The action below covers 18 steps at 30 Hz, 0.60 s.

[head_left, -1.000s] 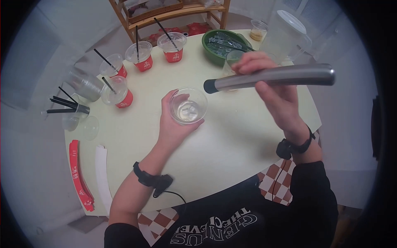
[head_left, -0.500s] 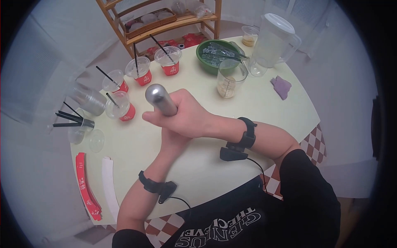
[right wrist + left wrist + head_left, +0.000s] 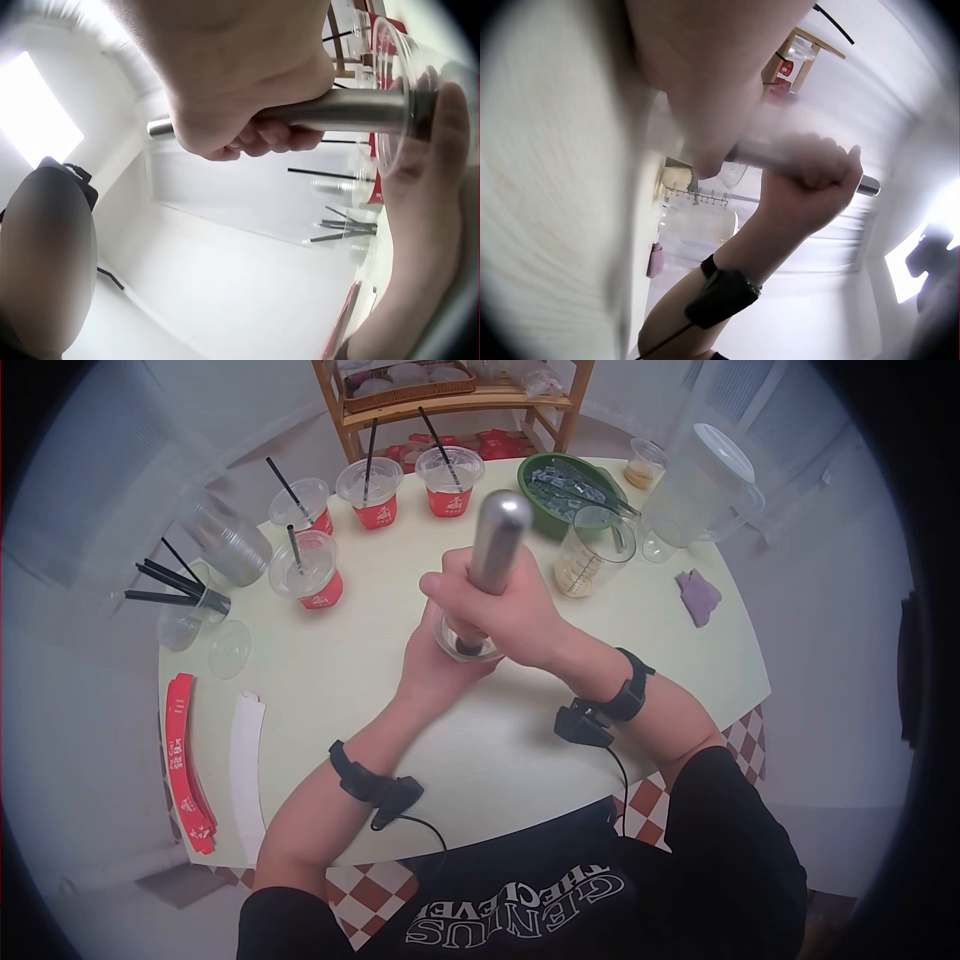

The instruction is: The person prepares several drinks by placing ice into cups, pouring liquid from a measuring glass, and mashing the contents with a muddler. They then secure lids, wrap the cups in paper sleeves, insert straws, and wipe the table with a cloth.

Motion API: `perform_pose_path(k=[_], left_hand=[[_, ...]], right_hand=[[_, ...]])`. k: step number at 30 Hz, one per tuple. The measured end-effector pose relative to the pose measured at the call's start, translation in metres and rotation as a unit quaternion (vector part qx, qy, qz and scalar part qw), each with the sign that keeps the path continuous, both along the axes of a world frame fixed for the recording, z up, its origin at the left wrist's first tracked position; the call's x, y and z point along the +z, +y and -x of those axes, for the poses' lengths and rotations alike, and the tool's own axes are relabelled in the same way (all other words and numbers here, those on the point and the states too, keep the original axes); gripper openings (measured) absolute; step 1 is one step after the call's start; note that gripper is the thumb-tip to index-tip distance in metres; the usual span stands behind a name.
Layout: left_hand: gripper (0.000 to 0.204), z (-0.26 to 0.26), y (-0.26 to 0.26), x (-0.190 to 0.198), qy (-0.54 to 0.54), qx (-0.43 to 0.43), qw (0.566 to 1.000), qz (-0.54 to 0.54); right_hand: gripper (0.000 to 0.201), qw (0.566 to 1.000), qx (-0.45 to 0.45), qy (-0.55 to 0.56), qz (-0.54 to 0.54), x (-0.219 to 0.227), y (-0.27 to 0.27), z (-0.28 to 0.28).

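My right hand (image 3: 510, 610) grips a steel muddler (image 3: 498, 545) with its fingers wrapped around the shaft. The muddler stands nearly upright, its black head (image 3: 424, 114) down inside a clear plastic cup (image 3: 395, 56). Low on the table, my left hand (image 3: 440, 670) holds that cup around its side. Seen from the right wrist, the left thumb and fingers lie along the cup wall. The right hand is above the cup rim and hides much of the cup in the head view. Whatever lies at the cup's bottom is covered by the muddler and hands.
Several lidded cups with red sleeves, one of them (image 3: 323, 580) nearest, stand at the back left. A measuring cup (image 3: 592, 560), green bowl (image 3: 545, 515) of ice, pitcher (image 3: 700, 490) and purple cloth (image 3: 698, 598) are at the right. Red sleeves (image 3: 188, 760) lie front left.
A second ago my right hand held the muddler sideways, right of the cup. It then swung over, turned the muddler upright and put its black head into the cup. The left hand keeps its hold.
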<state>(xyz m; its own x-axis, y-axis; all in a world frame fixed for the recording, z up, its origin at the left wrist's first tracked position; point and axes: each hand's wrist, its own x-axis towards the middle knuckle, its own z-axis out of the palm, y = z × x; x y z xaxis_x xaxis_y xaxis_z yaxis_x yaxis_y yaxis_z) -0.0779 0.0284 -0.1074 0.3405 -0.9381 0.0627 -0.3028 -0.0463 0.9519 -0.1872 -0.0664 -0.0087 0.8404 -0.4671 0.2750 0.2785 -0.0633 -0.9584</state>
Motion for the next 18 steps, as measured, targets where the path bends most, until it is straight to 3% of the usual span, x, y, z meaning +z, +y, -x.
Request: perform_pose_path(k=[1,2,4,6,8,9,10,12,13,14,15,16,18], left_hand=[[0.084,-0.001,-0.001,-0.001,0.026,-0.019,0.999,-0.029],[0.084,0.000,0.000,-0.004,0.028,-0.018,0.999,-0.030],[0.083,0.002,0.001,-0.006,-0.015,0.010,0.998,0.052],[0.083,-0.001,0.000,0.002,0.011,-0.011,1.000,0.002],[0.082,-0.001,-0.001,0.004,0.038,-0.035,0.997,-0.052],[0.082,0.002,0.000,0.001,0.016,-0.009,1.000,-0.016],[0.083,0.003,0.001,-0.003,-0.006,0.016,1.000,0.019],[0.084,0.001,-0.001,-0.004,0.003,0.013,0.999,0.042],[0.085,0.000,0.000,0.004,0.014,-0.004,1.000,0.001],[0.085,0.000,0.001,0.008,0.025,-0.023,0.999,-0.041],[0.085,0.001,0.000,0.006,0.024,-0.023,0.999,-0.041],[0.085,0.003,-0.001,0.001,0.009,-0.003,1.000,0.001],[0.084,0.004,0.002,-0.002,-0.003,0.018,0.999,0.041]], right_hand=[[0.040,0.997,-0.059,-0.041,0.030,-0.006,0.002,-0.003],[0.040,0.997,-0.058,-0.039,0.029,-0.006,-0.001,-0.003],[0.037,0.986,-0.164,0.025,0.025,0.000,-0.010,-0.003],[0.038,0.991,-0.121,0.051,0.014,0.001,-0.003,0.000],[0.040,1.000,-0.026,0.010,-0.002,-0.009,0.003,0.002],[0.041,0.995,-0.089,-0.036,0.013,-0.012,0.001,-0.002],[0.041,0.995,-0.088,-0.035,0.012,-0.011,-0.002,-0.003],[0.039,0.987,-0.146,0.036,0.054,0.001,-0.008,-0.001],[0.039,0.991,-0.094,0.065,0.075,0.002,-0.004,0.002],[0.039,0.991,-0.096,0.065,0.073,-0.003,-0.004,0.005],[0.040,0.994,-0.087,-0.009,0.072,-0.010,-0.004,0.005],[0.041,0.991,-0.075,-0.081,0.071,-0.013,-0.004,0.004],[0.040,0.990,-0.123,-0.048,0.059,-0.011,-0.005,0.005]])
